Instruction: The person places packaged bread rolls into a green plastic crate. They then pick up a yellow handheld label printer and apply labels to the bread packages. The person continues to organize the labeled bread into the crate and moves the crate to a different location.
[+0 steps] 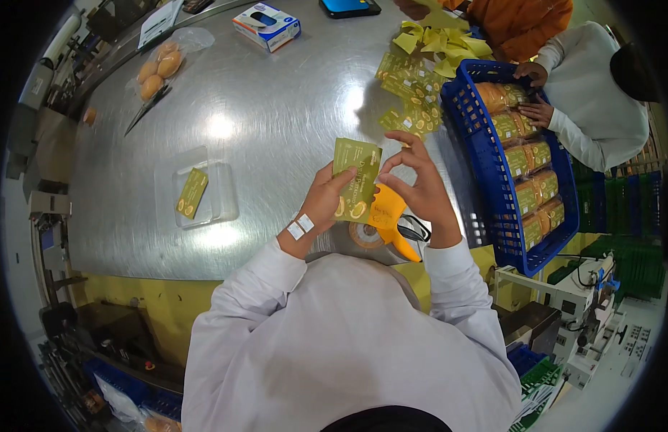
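A small stack of green printed cards (357, 178) is gripped in my left hand (328, 194), thumb on top. Just right of the cards is my right hand (417, 181), its thumb and forefinger curled close together; whether something small is between them, I cannot tell. Below the hands lies an orange tape dispenser (390, 208) with a roll of tape (366, 235), partly hidden by the cards. More green cards (415, 89) are spread beyond my right hand, beside crumpled yellow paper pieces (447, 46). At the left, a clear plastic tray (221, 208) holds a green card pack (192, 193).
A blue crate (506, 216) of packed bread (528, 197) stands at the right, with a co-worker's hands (536, 110) over it. On the steel table (280, 108) are scissors (146, 110), bagged buns (161, 67) and a cardboard box (267, 27). Another person's orange sleeve (520, 24) shows beyond.
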### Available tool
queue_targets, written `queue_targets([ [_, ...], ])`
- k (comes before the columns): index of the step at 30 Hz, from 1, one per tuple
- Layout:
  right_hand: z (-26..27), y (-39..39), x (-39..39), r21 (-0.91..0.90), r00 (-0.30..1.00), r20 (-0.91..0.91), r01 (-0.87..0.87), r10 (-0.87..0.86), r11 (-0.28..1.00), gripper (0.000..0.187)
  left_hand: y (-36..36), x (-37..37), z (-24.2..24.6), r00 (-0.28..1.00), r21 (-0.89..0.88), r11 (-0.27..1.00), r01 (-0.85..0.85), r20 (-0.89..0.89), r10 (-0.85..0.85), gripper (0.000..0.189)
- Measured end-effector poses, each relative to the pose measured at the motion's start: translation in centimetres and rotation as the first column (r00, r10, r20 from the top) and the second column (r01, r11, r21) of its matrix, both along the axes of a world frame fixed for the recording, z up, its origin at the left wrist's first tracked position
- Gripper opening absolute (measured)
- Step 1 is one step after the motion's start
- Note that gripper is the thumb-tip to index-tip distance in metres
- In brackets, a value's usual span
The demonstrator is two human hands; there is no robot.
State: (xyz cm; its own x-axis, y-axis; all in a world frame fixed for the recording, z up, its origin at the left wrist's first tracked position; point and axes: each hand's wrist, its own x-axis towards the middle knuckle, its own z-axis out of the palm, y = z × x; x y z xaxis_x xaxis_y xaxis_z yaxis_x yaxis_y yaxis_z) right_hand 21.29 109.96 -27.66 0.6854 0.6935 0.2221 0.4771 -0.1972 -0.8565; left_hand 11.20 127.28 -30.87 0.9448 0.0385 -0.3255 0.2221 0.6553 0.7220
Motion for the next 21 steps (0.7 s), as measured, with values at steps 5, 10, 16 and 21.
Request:
queue_targets([
  [5,-1.2,0.4,-0.4,-0.092,0.999,0.029,-0.021,0.024,0.996,0.012,-0.2,-0.1,-0.4,0.996,0.083,0.994,-0.069,-0.043,0.072,0.033],
  [10,-4.9,0.8,-1.0,0.046,0.988,0.031,0.151,-0.153,0.987,0.028,-0.5,-0.1,-0.4,0.996,0.163,0.982,-0.093,0.011,0.092,0.031],
  [16,-8.8,1.8,-4.5,0.02,0.806,-0.446,0.444,-0.389,0.896,0.032,-1.0,0.1,-3.7,0.983,0.354,0.918,-0.182,0.093,0.159,0.032],
  [21,-8.3,2.5,-4.6,0.173,0.772,-0.432,0.578,-0.466,0.798,0.012,-1.5,0.6,-2.9,0.966,0.338,0.906,-0.257,0.109,0.233,0.028],
])
